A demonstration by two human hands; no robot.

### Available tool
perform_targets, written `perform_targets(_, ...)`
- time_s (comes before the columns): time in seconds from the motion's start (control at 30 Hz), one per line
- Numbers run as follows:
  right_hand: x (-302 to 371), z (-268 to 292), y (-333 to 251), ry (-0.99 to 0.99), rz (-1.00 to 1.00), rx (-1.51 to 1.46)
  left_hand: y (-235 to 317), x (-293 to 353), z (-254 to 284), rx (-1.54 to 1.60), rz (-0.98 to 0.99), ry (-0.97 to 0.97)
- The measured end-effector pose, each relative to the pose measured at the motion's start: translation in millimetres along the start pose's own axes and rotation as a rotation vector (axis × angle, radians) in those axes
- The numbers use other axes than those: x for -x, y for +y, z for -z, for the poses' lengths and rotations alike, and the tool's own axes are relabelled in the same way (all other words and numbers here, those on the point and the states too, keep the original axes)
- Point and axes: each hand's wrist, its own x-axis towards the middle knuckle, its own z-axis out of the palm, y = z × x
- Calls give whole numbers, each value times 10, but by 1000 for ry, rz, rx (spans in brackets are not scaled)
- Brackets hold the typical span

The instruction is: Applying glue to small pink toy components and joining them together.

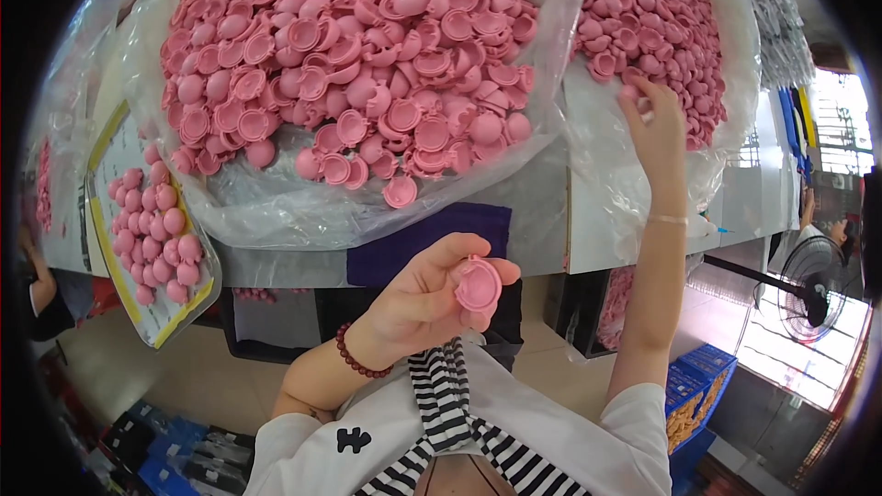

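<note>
My left hand (pixel 424 294) is held up in front of my chest, its thumb and fingers closed round a pink plastic half-shell (pixel 479 287). The shell's round rim and hollow side show. My right hand (pixel 656 112) reaches out to the near edge of the right-hand heap of pink plastic pieces (pixel 652 23). Its thumb and fingertips curl together in a pinch, with a pink plastic piece partly visible at the tips. A larger heap of pink half-shells (pixel 367 46) lies on clear plastic sheeting (pixel 303 220), beyond my left hand.
A yellow-edged tray (pixel 158 335) at the left holds several joined pink pieces. Dark purple cloth (pixel 427 237) hangs over the table's front edge. Below the table is a black bin (pixel 266 349). At the right stand a fan (pixel 816 298) and blue crates (pixel 703 386).
</note>
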Motion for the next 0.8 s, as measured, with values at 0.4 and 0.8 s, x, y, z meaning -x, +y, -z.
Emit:
perform_targets(0.4,1092,183,-1034,-339,157,-230,113,-57,-240,-523,-68,279)
perform_targets(0.8,1100,122,-1353,-102,63,-299,124,-60,-158,-878,-183,337)
